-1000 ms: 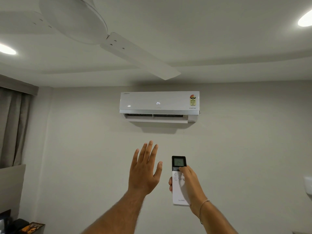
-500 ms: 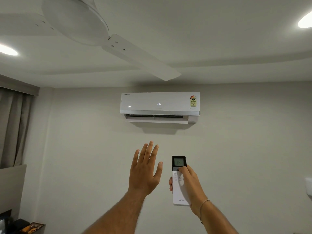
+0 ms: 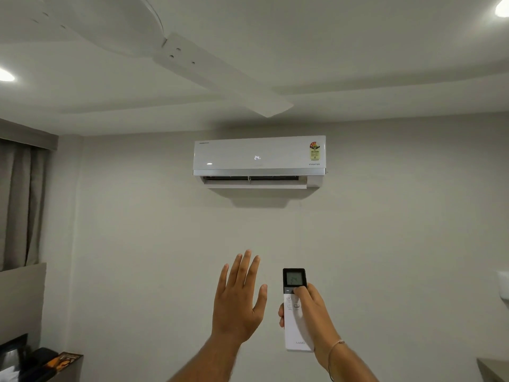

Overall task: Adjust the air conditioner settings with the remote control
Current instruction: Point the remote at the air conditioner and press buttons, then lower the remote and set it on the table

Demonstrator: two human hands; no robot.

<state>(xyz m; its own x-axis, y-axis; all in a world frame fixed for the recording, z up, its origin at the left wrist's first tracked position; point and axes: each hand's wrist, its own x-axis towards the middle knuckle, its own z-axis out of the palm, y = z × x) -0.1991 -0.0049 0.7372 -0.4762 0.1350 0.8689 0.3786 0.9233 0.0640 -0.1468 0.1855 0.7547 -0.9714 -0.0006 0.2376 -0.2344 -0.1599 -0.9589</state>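
Observation:
A white air conditioner (image 3: pixel 259 158) hangs high on the wall, its front showing 24 and its bottom flap open. My right hand (image 3: pixel 314 315) holds a white remote control (image 3: pixel 294 310) upright, pointed toward the unit. The remote's dark screen reads 24, and my thumb rests on the buttons just under that screen. My left hand (image 3: pixel 238 296) is raised beside the remote, palm toward the air conditioner, fingers spread and holding nothing.
A white ceiling fan (image 3: pixel 192 64) hangs overhead with one blade reaching toward the air conditioner. Grey curtains (image 3: pixel 22 202) cover the left side. A dark shelf with small items (image 3: pixel 41 362) sits at lower left. Ceiling lights (image 3: pixel 5 75) glow at both edges.
None of the hands, remote or display readings have visibly changed; only the view has shifted very slightly.

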